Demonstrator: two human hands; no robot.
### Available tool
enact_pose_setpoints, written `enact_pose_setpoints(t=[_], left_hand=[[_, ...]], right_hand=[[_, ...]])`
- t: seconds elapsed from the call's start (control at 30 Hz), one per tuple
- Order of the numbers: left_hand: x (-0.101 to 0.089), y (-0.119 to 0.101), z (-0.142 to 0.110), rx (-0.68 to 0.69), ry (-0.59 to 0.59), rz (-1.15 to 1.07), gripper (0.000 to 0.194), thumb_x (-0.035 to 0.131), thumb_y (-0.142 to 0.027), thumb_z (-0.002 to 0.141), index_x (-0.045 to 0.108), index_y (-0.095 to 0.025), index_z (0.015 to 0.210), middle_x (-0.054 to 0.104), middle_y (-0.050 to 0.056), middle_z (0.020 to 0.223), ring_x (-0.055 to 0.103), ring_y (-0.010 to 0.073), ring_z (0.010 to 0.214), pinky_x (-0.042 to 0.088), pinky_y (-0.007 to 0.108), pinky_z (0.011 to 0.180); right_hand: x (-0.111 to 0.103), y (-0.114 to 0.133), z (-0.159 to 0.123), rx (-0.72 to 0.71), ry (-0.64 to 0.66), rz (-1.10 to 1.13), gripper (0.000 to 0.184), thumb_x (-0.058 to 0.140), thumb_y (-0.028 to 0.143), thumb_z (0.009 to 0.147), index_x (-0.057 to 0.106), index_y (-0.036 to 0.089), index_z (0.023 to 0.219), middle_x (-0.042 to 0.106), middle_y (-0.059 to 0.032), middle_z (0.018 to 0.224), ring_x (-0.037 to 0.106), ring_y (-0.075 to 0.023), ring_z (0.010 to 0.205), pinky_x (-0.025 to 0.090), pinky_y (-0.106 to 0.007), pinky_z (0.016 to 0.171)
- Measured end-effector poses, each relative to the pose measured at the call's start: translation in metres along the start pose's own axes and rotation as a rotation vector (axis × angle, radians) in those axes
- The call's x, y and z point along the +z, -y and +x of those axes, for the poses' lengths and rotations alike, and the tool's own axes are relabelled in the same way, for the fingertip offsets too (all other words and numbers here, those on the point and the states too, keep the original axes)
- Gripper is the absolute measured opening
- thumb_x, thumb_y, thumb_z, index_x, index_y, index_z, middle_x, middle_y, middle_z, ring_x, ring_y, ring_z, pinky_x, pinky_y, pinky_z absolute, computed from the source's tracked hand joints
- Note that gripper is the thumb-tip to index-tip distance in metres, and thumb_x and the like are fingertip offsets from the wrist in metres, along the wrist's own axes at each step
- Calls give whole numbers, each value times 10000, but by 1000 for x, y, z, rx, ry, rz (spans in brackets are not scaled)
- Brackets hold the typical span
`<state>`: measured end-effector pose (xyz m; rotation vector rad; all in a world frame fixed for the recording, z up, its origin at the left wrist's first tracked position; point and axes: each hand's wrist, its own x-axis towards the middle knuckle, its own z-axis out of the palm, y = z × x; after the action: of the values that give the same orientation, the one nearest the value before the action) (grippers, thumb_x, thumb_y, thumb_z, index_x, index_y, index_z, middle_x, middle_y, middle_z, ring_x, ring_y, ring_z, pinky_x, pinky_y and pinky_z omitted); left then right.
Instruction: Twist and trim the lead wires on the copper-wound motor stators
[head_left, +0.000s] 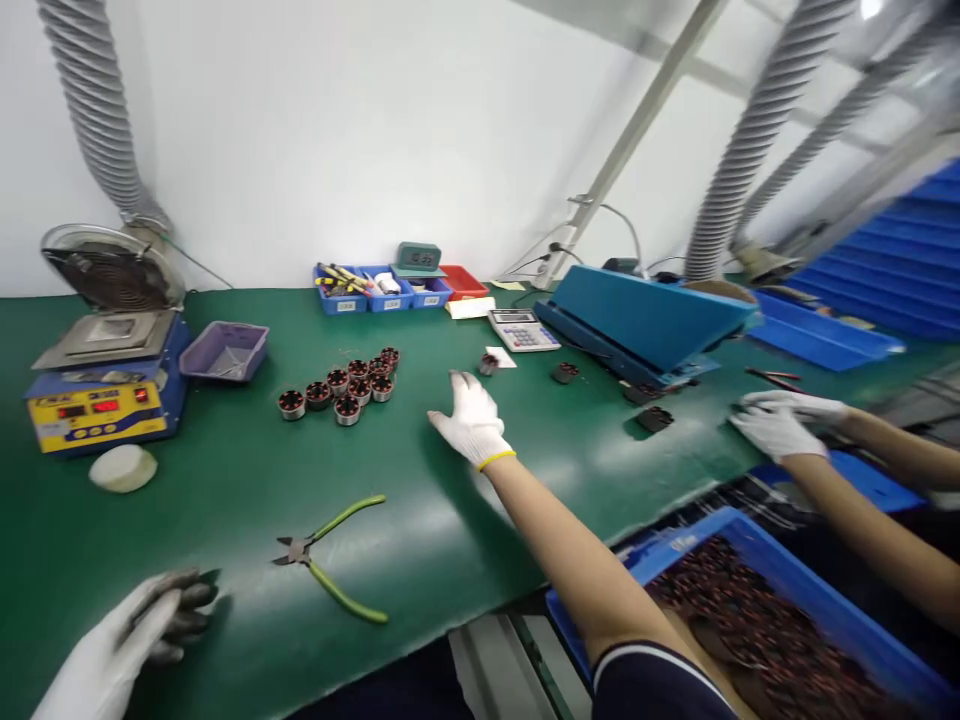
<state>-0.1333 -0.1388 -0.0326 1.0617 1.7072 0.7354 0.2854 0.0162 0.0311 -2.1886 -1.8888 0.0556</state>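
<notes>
My right hand (471, 416), in a white glove with a yellow cuff edge, reaches over the green table with fingers apart and nothing visible in them. Just beyond its fingertips stands a single wound motor stator (489, 364), beside a small white paper. To its left a cluster of stators (347, 409) with dark, copper-wound tops stands on the table. My left hand (154, 625), gloved with dark, dirty fingertips, is low at the left, fingers loosely bent and holding nothing I can see. Between the hands lie green-handled cutting pliers (298, 550), jaws spread.
A solder pot (105, 405), a white round pad (123, 468) and a purple tray (225, 350) stand left. Blue bins (345, 303), a calculator (523, 330) and a blue sloped stand (645, 315) are behind. A co-worker's gloved hands (780, 430) are right, near a stator-filled crate (731, 520).
</notes>
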Motion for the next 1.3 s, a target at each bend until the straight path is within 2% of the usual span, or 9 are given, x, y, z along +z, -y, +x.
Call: enact_pose_setpoints(t=[0.17,0.3,0.5,0.63,0.8,0.9,1.0,1.17,1.3], left_hand=[[7,-34,-26,-17,16,27,673,515,-753,715,605,-193,1077,720,110,1049,689,296,879,581,377,699],[8,-39,-28,9,15,12,705,515,-766,708,590,-169,1077,721,123,1007,686,271,815,570,363,676],[11,-36,-29,32,29,-12,603,532,-672,758,575,-156,1066,705,138,1039,685,257,837,559,353,686],[18,-35,-31,139,-19,52,628,624,-498,728,488,-143,1228,655,163,1164,673,268,904,562,415,769],[26,-29,-30,507,12,452,1048,786,-326,532,282,-207,1442,499,182,1379,529,361,1209,476,507,971],[31,-24,-30,540,19,597,1067,789,-366,537,273,-156,1447,581,178,1256,572,361,1125,484,489,940],[38,-20,-30,471,-5,649,972,747,-370,618,291,-135,1444,637,135,1084,617,322,977,505,450,848],[52,-22,-25,468,26,612,934,719,-342,664,266,-163,1461,640,116,1055,611,309,961,501,433,824],[61,-28,-24,504,40,460,995,736,-337,646,207,-169,1471,644,109,1119,622,297,996,509,419,845]], right_hand=[[37,68,1,-403,7,102,673,651,408,760,432,197,1360,326,-137,1480,407,-300,1267,346,-405,1029],[53,103,5,-472,10,100,489,673,400,750,579,207,1189,345,-130,1479,359,-320,1298,256,-492,1069],[49,116,-5,-473,6,73,251,604,264,801,647,125,1006,462,-198,1368,301,-362,1325,168,-583,1074],[37,137,-55,-761,12,222,173,635,273,779,659,182,925,526,-129,1307,339,-315,1307,211,-517,1100],[35,170,-138,-1227,231,380,178,630,256,778,639,208,949,599,-97,1217,454,-290,1215,272,-549,1083],[41,164,-155,-1163,291,377,300,628,260,781,610,195,1073,610,-106,1211,499,-276,1161,313,-522,1079],[48,130,-148,-952,252,312,450,626,244,765,548,166,1202,600,-121,1212,512,-280,1142,328,-496,1085],[49,63,-130,-689,167,106,306,509,244,835,581,163,1121,630,-162,1106,558,-321,1039,406,-539,980],[41,75,-132,-451,187,227,497,505,387,869,471,167,1313,580,-176,1241,523,-338,1161,406,-533,991]])
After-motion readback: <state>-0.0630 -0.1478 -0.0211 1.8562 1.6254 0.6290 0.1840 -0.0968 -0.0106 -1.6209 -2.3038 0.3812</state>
